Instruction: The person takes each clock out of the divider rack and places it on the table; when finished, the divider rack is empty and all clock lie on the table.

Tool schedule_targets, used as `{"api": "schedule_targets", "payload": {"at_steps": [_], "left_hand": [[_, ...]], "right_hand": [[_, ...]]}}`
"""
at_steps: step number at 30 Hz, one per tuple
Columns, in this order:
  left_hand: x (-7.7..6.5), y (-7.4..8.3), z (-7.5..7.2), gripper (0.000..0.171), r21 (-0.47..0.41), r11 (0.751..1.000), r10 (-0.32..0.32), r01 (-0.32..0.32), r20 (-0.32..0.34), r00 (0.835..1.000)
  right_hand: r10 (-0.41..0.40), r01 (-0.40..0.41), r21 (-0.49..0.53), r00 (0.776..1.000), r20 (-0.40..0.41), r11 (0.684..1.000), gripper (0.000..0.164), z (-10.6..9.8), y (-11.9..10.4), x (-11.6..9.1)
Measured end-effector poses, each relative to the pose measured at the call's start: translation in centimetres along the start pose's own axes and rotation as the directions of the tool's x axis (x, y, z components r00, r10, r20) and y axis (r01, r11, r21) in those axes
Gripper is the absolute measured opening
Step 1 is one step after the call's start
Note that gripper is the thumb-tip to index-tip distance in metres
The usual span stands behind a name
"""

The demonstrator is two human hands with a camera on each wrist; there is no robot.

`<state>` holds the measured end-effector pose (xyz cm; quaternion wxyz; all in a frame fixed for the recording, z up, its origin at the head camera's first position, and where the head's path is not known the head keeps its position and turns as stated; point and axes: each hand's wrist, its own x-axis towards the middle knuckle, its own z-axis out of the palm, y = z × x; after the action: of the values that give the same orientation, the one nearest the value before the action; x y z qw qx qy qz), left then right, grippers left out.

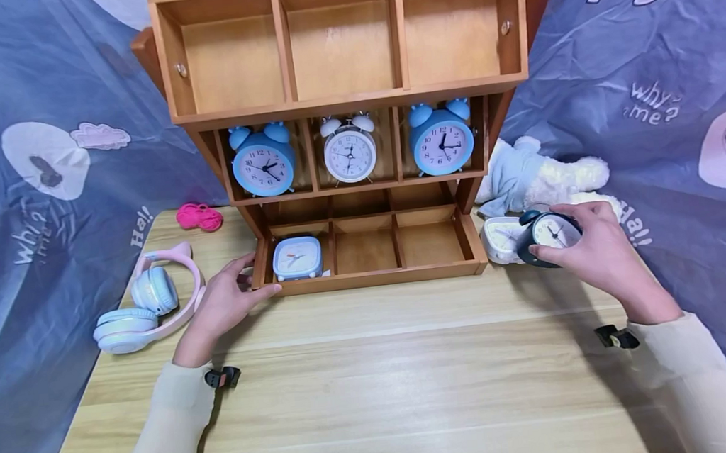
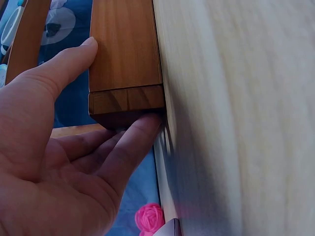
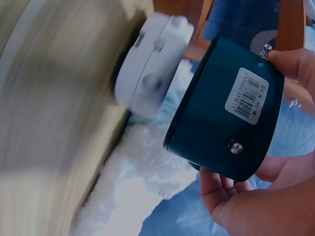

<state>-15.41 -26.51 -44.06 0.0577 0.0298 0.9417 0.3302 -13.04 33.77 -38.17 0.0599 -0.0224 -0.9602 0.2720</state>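
Head view: there's a pale wood-grain tabletop [image 1: 363,390] with a brown wooden tiered cubby shelf [image 1: 349,101] on it, a fluffy white plush toy in light-blue cloth [image 1: 522,175] to the right and pink-and-blue over-ear headphones [image 1: 155,290] out left. Left hand [image 1: 224,301] isn't clenched, just resting spread thumb and fingers around the shelf's bottom left corner, while the right hand [image 1: 602,254] has a proper pinch on a dark teal round alarm clock [image 1: 554,231], held up off the table just beside a white rounded-square clock [image 1: 498,239].
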Motion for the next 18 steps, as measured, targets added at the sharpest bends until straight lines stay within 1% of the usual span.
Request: {"api": "schedule_targets", "payload": {"at_steps": [9, 13, 18], "left_hand": [[0.0, 0.0, -0.1, 0.099, -0.005, 1.0, 0.001, -0.001, -0.002, 1.0], [0.1, 0.0, -0.1, 0.099, 0.001, 1.0, -0.004, 0.004, -0.001, 1.0], [0.1, -0.1, 0.0, 0.099, -0.003, 1.0, -0.006, 0.006, 0.002, 1.0]], "right_hand": [[0.026, -0.026, -0.034, 1.0, 0.006, 0.999, 0.081, -1.6, 2.0, 0.3], [0.024, -0.024, -0.04, 1.0, 0.016, 0.999, 0.08, -1.7, 2.7, 0.4], [0.054, -0.052, -0.064, 0.998, 0.039, 0.997, 0.082, -1.6, 3.4, 0.5]]}}
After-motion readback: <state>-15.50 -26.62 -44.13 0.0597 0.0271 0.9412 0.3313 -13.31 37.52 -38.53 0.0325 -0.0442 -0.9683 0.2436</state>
